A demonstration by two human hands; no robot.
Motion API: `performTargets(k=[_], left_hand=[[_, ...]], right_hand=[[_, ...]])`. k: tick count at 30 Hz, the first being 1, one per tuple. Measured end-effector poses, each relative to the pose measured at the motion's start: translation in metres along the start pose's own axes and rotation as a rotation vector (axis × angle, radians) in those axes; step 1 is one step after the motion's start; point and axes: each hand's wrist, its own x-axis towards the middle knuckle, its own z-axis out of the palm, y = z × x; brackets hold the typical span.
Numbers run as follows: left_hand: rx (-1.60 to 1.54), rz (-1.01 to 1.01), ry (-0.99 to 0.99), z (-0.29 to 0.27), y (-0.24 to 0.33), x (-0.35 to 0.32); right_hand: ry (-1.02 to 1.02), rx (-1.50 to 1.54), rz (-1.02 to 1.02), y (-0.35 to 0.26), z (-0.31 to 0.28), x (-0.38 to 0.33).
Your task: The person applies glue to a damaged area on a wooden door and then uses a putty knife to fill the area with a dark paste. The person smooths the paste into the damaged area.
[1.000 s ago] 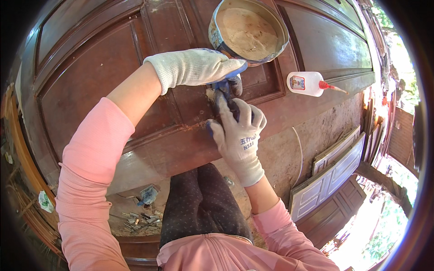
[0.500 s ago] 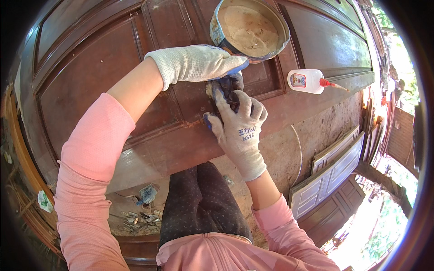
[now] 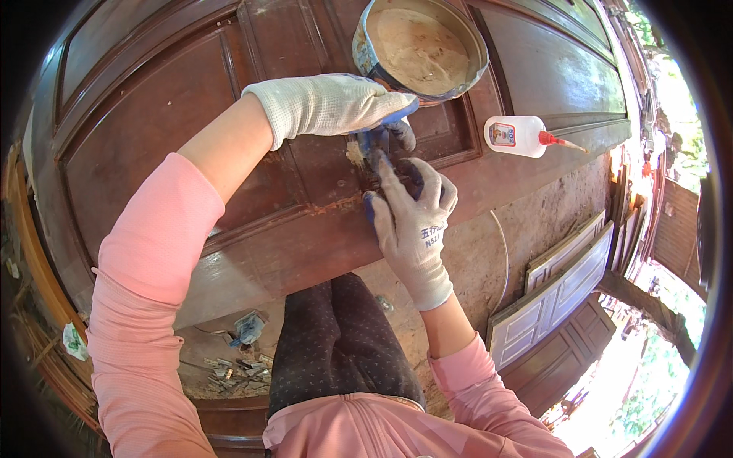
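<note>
A brown panelled wooden door [image 3: 263, 252] lies flat in front of me. My left hand [image 3: 336, 107], in a white glove with blue fingertips, bends over it with fingers curled downward; whatever is under them is hidden and blurred. A pale putty-like patch [image 3: 355, 154] shows on the wood beside those fingertips. Close below it, my gloved right hand [image 3: 416, 217] has its thumb and index finger apart, the other fingers bent. Its index tip is smeared by motion near the left fingers, and I see nothing in its grasp.
A round tin of tan powder or paste [image 3: 420, 53] stands on the door just beyond my left hand. To its right lies a white squeeze bottle [image 3: 515, 136] with a red nozzle. White door panels [image 3: 550, 294] lean at right; scraps [image 3: 237, 374] litter the ground.
My right hand has shifted slightly right and toward me, drawing away from the left fingers. More of the pale patch now shows. The left hand's wrist stays nearly in place.
</note>
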Motion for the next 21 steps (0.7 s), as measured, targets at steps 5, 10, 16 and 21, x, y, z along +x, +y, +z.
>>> performTargets(k=[5, 10, 16, 21], left_hand=[[-0.727, -0.258, 0.052, 0.0, 0.002, 0.003], [-0.616, -0.285, 0.011, -0.013, 0.007, 0.0], [-0.503, -0.255, 0.084, -0.01, 0.005, -0.001], [-0.494, -0.219, 0.203, -0.007, 0.003, -0.001]], right_hand=[[0.029, 0.031, 0.002, -0.004, 0.0, 0.001], [0.088, 0.06, -0.009, -0.003, 0.007, -0.001], [0.086, 0.063, -0.021, -0.002, 0.007, -0.001], [0.051, 0.054, -0.021, -0.007, 0.004, 0.002]])
